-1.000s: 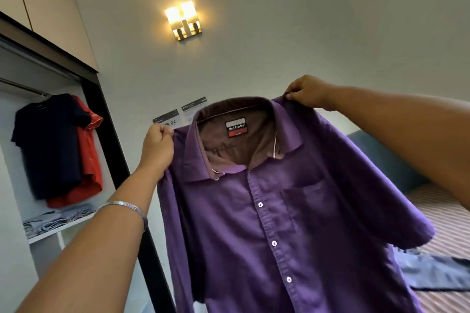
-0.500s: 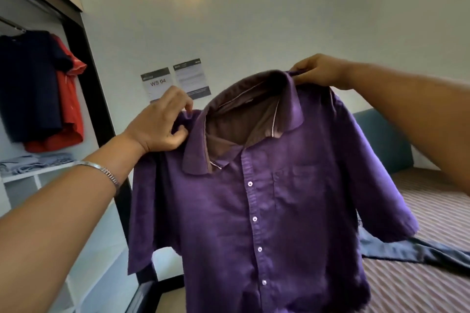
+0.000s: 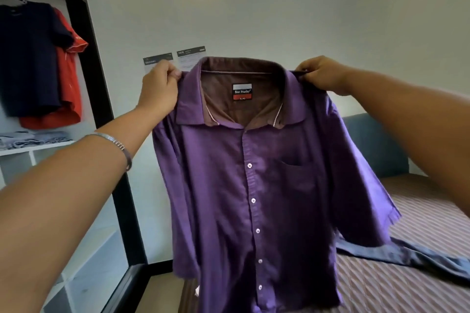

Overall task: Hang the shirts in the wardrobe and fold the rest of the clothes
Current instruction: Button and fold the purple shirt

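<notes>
I hold the purple shirt (image 3: 256, 193) up in mid-air above the near end of the bed (image 3: 419, 218), each shoulder seam pinched inside curled fingers, left hand (image 3: 159, 89) at its left shoulder, right hand (image 3: 321, 75) at its right.
</notes>
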Action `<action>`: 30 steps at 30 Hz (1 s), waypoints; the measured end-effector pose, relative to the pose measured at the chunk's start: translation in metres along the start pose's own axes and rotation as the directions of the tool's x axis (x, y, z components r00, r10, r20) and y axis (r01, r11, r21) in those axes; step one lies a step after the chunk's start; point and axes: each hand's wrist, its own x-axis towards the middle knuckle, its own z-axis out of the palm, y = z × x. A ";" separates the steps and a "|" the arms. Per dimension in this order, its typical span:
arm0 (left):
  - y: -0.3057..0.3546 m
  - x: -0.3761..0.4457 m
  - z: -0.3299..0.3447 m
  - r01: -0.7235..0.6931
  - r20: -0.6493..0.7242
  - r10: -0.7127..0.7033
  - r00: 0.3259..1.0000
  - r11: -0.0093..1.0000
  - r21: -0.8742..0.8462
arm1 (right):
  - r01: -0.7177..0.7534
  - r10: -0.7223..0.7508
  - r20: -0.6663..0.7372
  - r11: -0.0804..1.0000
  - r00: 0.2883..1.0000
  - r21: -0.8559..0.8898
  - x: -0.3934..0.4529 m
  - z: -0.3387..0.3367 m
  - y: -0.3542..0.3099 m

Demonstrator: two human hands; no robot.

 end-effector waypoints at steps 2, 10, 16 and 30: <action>-0.003 -0.001 0.000 0.016 0.012 -0.015 1.000 0.999 -0.045 | 0.004 -0.004 -0.027 1.000 1.000 -0.003 -0.001 0.005 -0.004; -0.015 -0.032 -0.021 -0.423 0.420 0.322 0.848 0.890 0.172 | 0.115 0.049 0.272 0.824 0.961 -0.555 -0.021 0.004 -0.003; -0.026 -0.023 -0.011 -0.113 0.158 0.064 0.985 0.940 0.322 | 0.065 -0.047 0.045 0.769 0.998 -0.636 -0.007 0.014 0.002; -0.047 -0.078 0.003 0.249 0.394 -0.258 0.882 0.966 0.075 | -0.218 0.214 -0.050 0.973 0.976 -0.082 -0.030 0.063 0.062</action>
